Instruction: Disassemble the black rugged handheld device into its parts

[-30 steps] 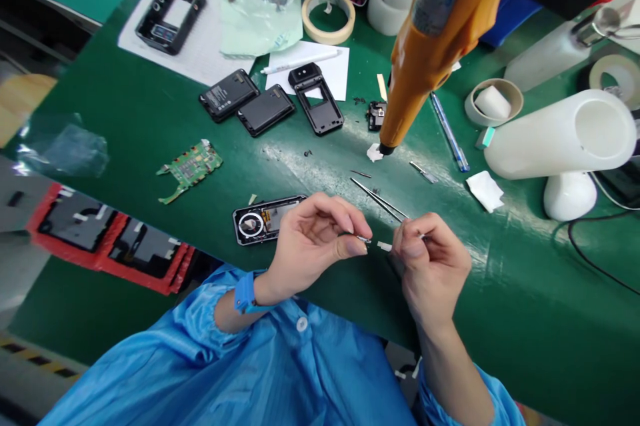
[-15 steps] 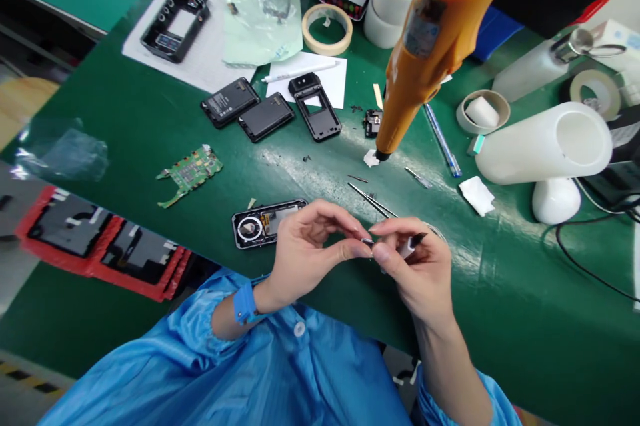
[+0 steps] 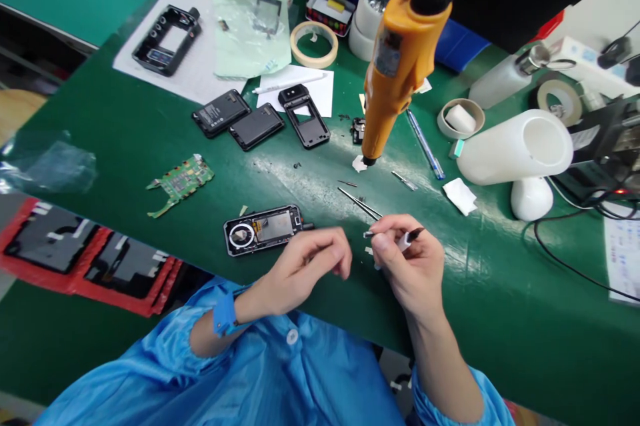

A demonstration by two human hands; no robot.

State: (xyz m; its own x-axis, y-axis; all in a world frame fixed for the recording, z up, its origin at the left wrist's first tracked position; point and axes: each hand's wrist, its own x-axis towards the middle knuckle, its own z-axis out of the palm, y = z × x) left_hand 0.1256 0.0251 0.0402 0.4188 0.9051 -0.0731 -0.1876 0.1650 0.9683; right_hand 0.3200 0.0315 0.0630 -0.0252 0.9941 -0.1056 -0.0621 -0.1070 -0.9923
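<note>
My right hand (image 3: pixel 413 266) is closed, pinching a small metallic part (image 3: pixel 369 235) between thumb and forefinger. A white tool with a dark tip (image 3: pixel 409 239) also sticks out from between its fingers; its exact kind is unclear. My left hand (image 3: pixel 313 266) is apart from it, fingers loosely curled, with nothing visible in them. Left of that hand lies an opened handheld device housing (image 3: pixel 275 227) with a white ring at one end. Tweezers (image 3: pixel 360 203) rest just beyond my right hand, partly hidden by it. A small pale piece (image 3: pixel 369 251) shows beside the right fingers.
An orange electric screwdriver (image 3: pixel 393 73) hangs over the green bench. Around it are a green circuit board (image 3: pixel 183 185), two black batteries (image 3: pixel 257 126), a black back frame (image 3: pixel 306 117), a masking tape roll (image 3: pixel 295 45), a pen (image 3: pixel 425 144) and a white bottle (image 3: pixel 493 156).
My left hand has let go of the small part and drawn away to the left and down. My right hand keeps hold of it. The view has shifted slightly.
</note>
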